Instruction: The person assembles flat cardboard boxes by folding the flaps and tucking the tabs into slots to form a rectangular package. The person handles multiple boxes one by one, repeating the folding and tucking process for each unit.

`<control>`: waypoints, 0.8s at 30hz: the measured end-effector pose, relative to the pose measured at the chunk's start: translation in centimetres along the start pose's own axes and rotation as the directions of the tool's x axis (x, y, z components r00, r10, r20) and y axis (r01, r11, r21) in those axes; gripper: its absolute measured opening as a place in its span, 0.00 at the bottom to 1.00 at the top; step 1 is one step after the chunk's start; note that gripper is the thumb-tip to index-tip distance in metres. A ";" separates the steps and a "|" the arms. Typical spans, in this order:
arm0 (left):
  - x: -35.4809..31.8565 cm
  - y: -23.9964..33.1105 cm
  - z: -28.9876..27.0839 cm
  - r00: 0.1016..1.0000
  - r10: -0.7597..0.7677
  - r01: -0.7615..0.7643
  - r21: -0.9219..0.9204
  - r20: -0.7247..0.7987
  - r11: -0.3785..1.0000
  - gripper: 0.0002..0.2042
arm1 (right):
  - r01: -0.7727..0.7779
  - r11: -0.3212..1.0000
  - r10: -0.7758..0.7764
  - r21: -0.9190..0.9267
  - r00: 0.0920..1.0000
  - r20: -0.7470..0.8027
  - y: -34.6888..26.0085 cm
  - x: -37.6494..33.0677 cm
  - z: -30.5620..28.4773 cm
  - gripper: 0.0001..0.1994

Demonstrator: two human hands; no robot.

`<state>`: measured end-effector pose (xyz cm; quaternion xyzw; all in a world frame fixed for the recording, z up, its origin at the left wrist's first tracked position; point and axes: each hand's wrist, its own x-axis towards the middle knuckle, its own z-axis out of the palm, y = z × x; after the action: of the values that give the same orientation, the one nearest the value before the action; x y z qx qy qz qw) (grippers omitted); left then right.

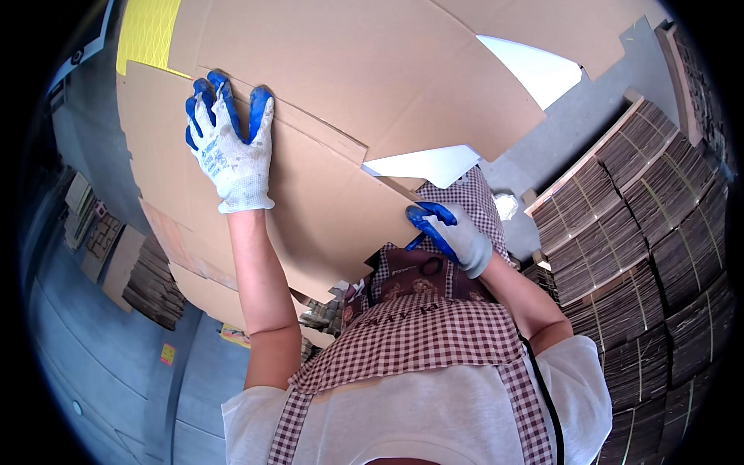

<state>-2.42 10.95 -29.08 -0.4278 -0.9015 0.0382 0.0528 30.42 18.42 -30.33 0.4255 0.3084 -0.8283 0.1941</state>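
A large flat cardboard sheet (310, 186), cut and creased into flaps like an unfolded box, is held up in front of the person and fills the middle and far-left part of the view. Another sheet of the same brown cardboard (372, 70) lies just beyond it, overlapping its far edge, with a slot cut showing between the two.

The left hand (230, 139), in a white knit glove with blue coated fingers, lies flat on the near sheet's upper left part; its fingers (219, 89) are slightly spread and hook over the far edge of the sheet. The right hand (452, 235), gloved the same way, sits at the near right corner of the sheet, its fingers curled and pinching the edge of a flap there; how tightly it grips cannot be told.

Nearer, below the hands, the person's checked apron (411, 341) with a dark patterned pocket covers a white shirt (434, 418).

On the right, well apart from the sheet, tall bundles of stacked flat cardboard (651, 232) stand on the grey floor (573, 124), edges outward. On the far left lower down, more cardboard piles (151, 283) rest on the floor, and a yellow sheet (147, 31) shows at the far left top
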 end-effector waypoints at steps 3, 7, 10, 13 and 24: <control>0.0 0.2 -0.1 1.000 -0.002 0.002 -0.002 -0.005 1.000 0.31 | 0.012 0.997 -0.009 0.082 0.999 -0.034 1.1 0.3 0.3 0.22; 0.0 0.3 0.1 1.000 -0.007 0.007 0.018 -0.016 1.000 0.31 | 0.012 0.975 0.006 0.224 0.997 -0.082 0.7 0.1 1.1 0.24; 0.0 0.4 0.1 1.000 -0.005 0.006 0.025 -0.029 1.000 0.31 | -0.010 0.974 0.037 0.228 0.993 -0.115 -0.1 -0.2 1.4 0.26; 0.1 0.4 0.1 0.999 -0.008 0.008 0.001 -0.040 1.000 0.31 | -0.035 0.970 0.072 0.239 0.986 -0.148 0.1 -0.1 1.6 0.26; -3.2 4.7 -1.6 1.000 -0.027 0.028 -0.141 0.012 0.990 0.28 | -0.042 0.981 0.092 0.191 0.962 -0.258 -1.3 0.5 2.7 0.19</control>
<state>3.42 11.47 -28.22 -0.4178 -0.9081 -0.0240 0.0183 27.74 17.51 -29.09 0.5589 0.2390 -0.7818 0.1390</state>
